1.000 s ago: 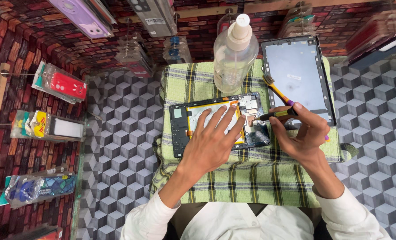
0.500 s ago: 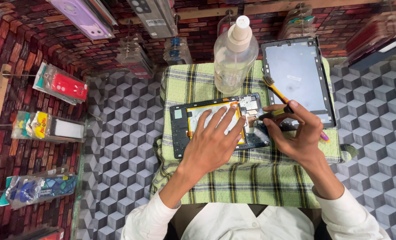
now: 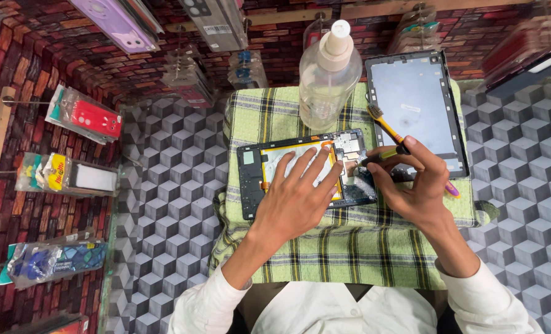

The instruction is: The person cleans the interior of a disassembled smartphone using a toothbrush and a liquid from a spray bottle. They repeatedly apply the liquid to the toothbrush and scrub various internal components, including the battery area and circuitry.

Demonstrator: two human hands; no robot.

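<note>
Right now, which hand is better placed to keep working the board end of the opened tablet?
Right hand: it holds the tool with its tip at the board. Left hand lies flat on the opened tablet, probably steadying it.

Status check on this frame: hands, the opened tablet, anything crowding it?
Left hand flat on opened tablet. Right hand holds a dark tool at its circuit board end. Toothbrush and clear bottle close by, not blocking.

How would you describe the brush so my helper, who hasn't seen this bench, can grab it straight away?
Find the green checked cloth in the middle of the cube-patterned table. On its far right part, the toothbrush lies slanted between the clear bottle and the detached screen panel. It alone has bristles and a yellow handle, which runs under the right hand.
</note>
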